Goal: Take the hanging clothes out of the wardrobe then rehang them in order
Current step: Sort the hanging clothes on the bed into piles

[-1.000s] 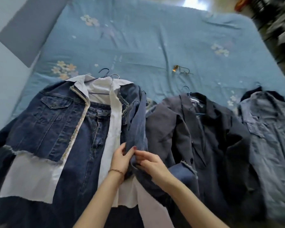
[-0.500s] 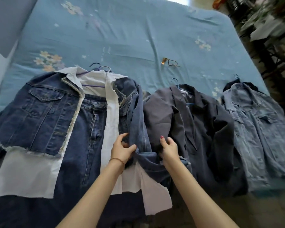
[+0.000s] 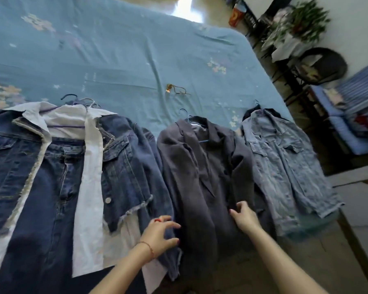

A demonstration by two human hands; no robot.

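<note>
Three garments on hangers lie side by side on the pale blue floral bedsheet (image 3: 119,60): a dark blue denim jacket (image 3: 123,166) over a white shirt (image 3: 89,200) and jeans at left, a dark grey blazer (image 3: 202,177) in the middle, a faded light blue denim jacket (image 3: 285,166) at right. The left hand (image 3: 159,234) rests with loosely spread fingers on the dark jacket's sleeve, gripping nothing, while the right hand (image 3: 244,217) touches the blazer's front edge, fingers slightly curled.

dim daylight, blurred warped edges
</note>
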